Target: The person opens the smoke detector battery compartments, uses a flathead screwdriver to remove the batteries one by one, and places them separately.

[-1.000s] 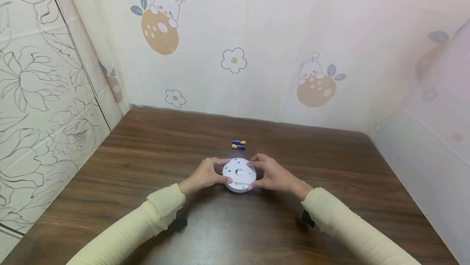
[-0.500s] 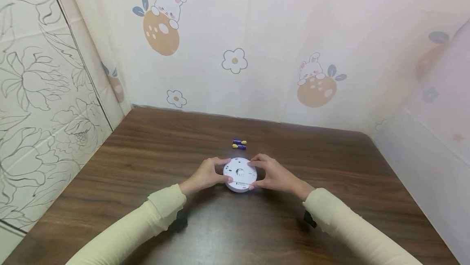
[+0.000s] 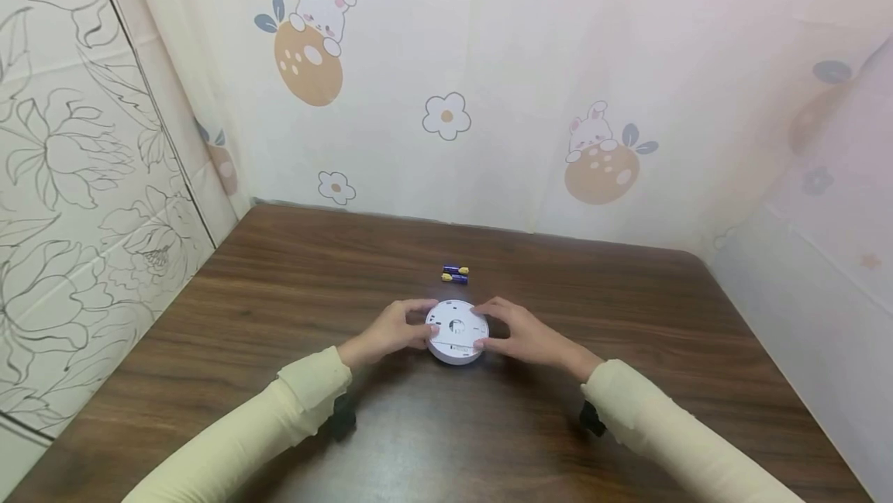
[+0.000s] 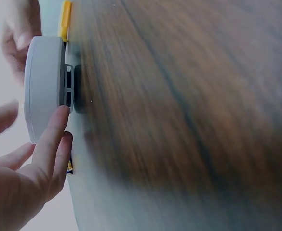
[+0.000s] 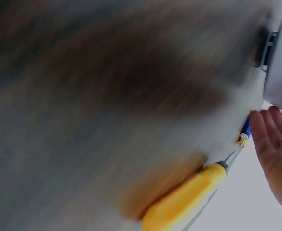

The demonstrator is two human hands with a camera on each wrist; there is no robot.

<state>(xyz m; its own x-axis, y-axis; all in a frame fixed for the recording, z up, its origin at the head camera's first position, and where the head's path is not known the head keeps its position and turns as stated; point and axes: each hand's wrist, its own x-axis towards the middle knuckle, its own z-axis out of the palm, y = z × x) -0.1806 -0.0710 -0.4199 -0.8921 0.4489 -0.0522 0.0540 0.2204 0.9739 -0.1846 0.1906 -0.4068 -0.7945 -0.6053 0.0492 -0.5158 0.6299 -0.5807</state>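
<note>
Both hands hold a round white smoke detector (image 3: 456, 339) by its sides, with its flat slotted face up. My left hand (image 3: 391, 330) has its thumb over the left part of that face. In the left wrist view its fingers reach round the detector's side (image 4: 45, 82), one fingertip beside the vented part underneath. Opposite it, my right hand (image 3: 525, 338) spans the right rim, thumb near the front and forefinger toward the back. Its fingertips meet the detector's edge (image 5: 280, 67) in the right wrist view.
Two blue-and-yellow batteries (image 3: 455, 274) lie side by side on the brown wooden table (image 3: 335, 255), beyond the detector. A yellow-handled screwdriver (image 5: 186, 197) lies on the table in the right wrist view; the head view hides it. A patterned curtain (image 3: 391, 154) hangs behind the table.
Both thumbs have shifted from the detector's near edge slightly farther back, toward its face. The detector has stayed almost in place, and the batteries lie as before.
</note>
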